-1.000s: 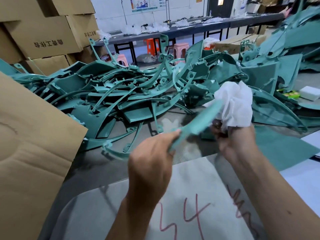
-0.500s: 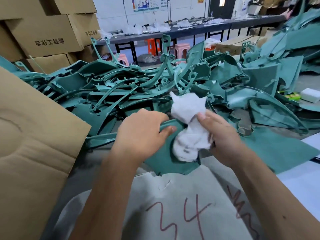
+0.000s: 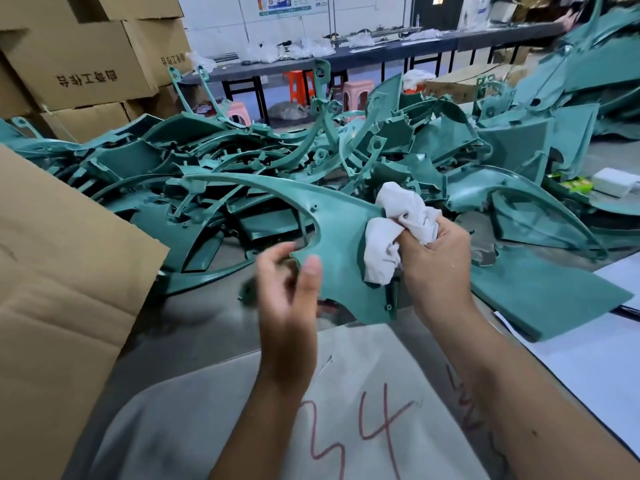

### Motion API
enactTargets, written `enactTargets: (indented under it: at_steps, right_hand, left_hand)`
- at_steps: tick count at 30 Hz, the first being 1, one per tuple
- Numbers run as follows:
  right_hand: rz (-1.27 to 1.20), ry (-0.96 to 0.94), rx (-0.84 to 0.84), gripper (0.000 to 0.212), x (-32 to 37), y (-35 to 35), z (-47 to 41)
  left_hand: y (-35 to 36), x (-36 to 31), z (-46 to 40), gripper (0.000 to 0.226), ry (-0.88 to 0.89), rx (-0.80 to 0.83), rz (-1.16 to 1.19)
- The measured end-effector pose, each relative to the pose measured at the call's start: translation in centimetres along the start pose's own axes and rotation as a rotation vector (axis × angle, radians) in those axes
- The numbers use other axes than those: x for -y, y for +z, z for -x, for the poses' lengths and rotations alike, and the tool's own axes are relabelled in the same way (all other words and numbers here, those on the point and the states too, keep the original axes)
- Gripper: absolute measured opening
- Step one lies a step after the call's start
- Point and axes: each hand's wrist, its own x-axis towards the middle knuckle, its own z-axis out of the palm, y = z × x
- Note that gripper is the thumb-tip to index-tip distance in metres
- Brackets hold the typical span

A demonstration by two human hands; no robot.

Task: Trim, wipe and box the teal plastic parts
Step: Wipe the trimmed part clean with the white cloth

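**Inspector:** Teal plastic part [image 3: 339, 237] under check is the large curved panel raised in front of the heap of teal parts [image 3: 311, 161]. Half a second back it lay low and flat against the bench with the cloth pressed on top; it is now lifted and turned to show its face.

**Assistant:** Working left to right from that panel?

**Inspector:** Far left of it, the cardboard box [image 3: 62, 289] stands with its flap up, nothing visibly packed. At the panel's lower left corner, the left hand [image 3: 291, 282] pinches the edge between thumb and blurred, curled fingers. On the panel's right side, the right hand [image 3: 433, 261] is clenched round the white cloth [image 3: 394, 233], which touches the surface.

**Assistant:** Meaning?

**Inspector:** Judged: wiping of this piece is mid-course, a fresh face presented. Boxing is not yet done, and the heap behind remains large.
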Motion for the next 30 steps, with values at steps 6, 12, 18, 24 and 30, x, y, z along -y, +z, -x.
enactTargets:
  at_steps: [6, 12, 18, 24, 30]
  right_hand:
    - [-0.105, 0.026, 0.021, 0.031, 0.2, 0.7, 1.1]
    - [-0.017, 0.084, 0.19, 0.033, 0.6, 2.0, 2.5]
    - [-0.236, 0.283, 0.243, 0.031, 1.3, 2.2, 3.3]
    - [-0.628, 0.505, 0.197, 0.02, 2.5, 2.9, 4.1]
    - [-0.764, 0.627, 0.065, 0.034, 2.1, 3.1, 4.2]
  left_hand:
    - [1.0, 0.0, 0.2, 0.029, 0.146, 0.149, 0.008]
    - [0.1, -1.0, 0.0, 0.032, 0.292, -0.044, -0.057]
    - [0.2, -1.8, 0.7, 0.032, 0.459, -0.131, -0.229]
    - [0.4, -2.1, 0.7, 0.031, 0.459, -0.158, -0.218]
    - [-0.7, -2.4, -0.3, 0.026, 0.397, -0.041, -0.211]
